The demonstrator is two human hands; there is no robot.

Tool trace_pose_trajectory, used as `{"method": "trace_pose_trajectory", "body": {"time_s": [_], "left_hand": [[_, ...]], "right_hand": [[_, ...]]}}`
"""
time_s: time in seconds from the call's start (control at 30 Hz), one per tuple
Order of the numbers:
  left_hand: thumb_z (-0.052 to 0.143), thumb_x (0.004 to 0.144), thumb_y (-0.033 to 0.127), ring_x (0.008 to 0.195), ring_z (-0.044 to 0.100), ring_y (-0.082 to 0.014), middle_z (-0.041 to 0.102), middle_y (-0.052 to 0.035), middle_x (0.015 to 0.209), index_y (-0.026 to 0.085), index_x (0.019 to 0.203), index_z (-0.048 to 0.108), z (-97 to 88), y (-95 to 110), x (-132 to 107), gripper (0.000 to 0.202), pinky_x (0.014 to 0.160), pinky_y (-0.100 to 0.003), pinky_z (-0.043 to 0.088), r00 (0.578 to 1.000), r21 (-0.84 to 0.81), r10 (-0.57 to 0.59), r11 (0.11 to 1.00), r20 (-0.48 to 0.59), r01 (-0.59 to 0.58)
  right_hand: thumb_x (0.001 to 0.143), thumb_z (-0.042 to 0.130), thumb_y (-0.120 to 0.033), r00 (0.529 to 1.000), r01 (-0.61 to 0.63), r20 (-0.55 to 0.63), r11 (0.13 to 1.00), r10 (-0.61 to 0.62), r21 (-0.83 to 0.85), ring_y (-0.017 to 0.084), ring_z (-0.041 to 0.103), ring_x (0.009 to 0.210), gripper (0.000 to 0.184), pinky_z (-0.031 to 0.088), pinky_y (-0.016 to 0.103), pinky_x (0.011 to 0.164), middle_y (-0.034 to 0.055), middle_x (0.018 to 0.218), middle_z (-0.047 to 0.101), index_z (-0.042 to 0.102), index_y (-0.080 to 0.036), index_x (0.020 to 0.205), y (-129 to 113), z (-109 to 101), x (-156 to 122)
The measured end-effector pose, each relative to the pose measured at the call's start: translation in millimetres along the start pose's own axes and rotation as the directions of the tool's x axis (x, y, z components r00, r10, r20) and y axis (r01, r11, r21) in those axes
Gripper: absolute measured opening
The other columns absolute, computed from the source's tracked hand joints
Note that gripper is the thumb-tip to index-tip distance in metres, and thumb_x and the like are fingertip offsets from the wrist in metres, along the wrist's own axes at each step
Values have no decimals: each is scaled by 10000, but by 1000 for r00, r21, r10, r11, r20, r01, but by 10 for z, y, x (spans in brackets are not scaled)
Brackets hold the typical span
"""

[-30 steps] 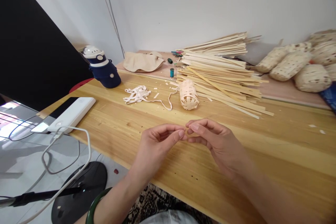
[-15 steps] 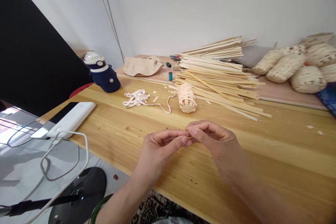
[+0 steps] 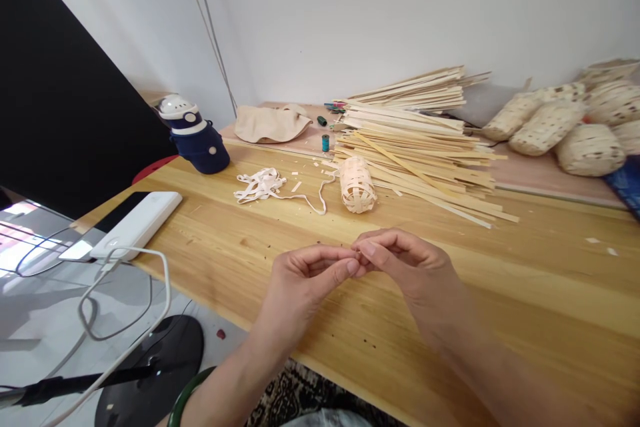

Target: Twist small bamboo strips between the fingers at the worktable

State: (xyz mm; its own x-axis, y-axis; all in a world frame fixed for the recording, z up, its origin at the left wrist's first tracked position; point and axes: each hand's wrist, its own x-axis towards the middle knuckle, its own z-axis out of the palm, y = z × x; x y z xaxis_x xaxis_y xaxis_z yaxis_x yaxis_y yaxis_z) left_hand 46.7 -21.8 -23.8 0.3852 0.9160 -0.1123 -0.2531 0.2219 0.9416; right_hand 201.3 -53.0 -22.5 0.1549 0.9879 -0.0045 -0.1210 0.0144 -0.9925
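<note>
My left hand (image 3: 310,280) and my right hand (image 3: 405,263) meet fingertip to fingertip above the wooden table (image 3: 210,240). Both are closed in a pinch, thumbs against forefingers. Whatever lies between the fingertips is too small and too hidden to name. Just beyond my hands a small woven basket of pale strips (image 3: 357,185) lies on its side, its ribbed end facing me. A white ribbon (image 3: 260,184) lies in a loose heap to its left, with one tail running across to the basket.
Many flat bamboo strips (image 3: 420,147) are stacked behind the basket. Near them stands a teal thread spool (image 3: 325,143). Beige cloth (image 3: 273,123), a navy bottle (image 3: 197,140) and a white power bank (image 3: 140,223) with a cable are at left. Several woven bundles (image 3: 550,125) sit at right.
Hardly anything differs. My hands keep the same pinch with only a slight shift of the fingers, and the whole view has moved by a few pixels.
</note>
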Motion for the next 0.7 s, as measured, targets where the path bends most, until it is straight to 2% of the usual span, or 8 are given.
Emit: {"method": "trace_pose_trajectory", "body": {"time_s": [0.37,0.57,0.7], "left_hand": [[835,729,248,803,776,-198,810,-26,789,202,808,812,0,-9,-3,95,825,-282,623,1000,34,-10,999,-21,11],[827,745,234,788,771,-161,810,-5,789,217,804,812,-7,1,-1,63,800,-222,612,1000,39,-9,999,-14,10],[824,746,238,783,772,-165,810,-9,787,212,806,812,-11,0,1,66,796,-228,613,1000,54,-6,998,-14,7]], "right_hand": [[814,734,-382,1000,-21,6,999,22,-43,144,654,713,178,542,274,728,11,754,716,718,-222,737,-27,-2,1],[807,746,-361,1000,-14,1,1000,14,-18,125,649,705,159,536,246,709,-1,757,715,724,-227,725,-9,-2,1],[808,743,-362,1000,-16,8,1000,16,-19,129,651,712,159,538,254,717,0,755,716,722,-228,725,-10,2,8]]}}
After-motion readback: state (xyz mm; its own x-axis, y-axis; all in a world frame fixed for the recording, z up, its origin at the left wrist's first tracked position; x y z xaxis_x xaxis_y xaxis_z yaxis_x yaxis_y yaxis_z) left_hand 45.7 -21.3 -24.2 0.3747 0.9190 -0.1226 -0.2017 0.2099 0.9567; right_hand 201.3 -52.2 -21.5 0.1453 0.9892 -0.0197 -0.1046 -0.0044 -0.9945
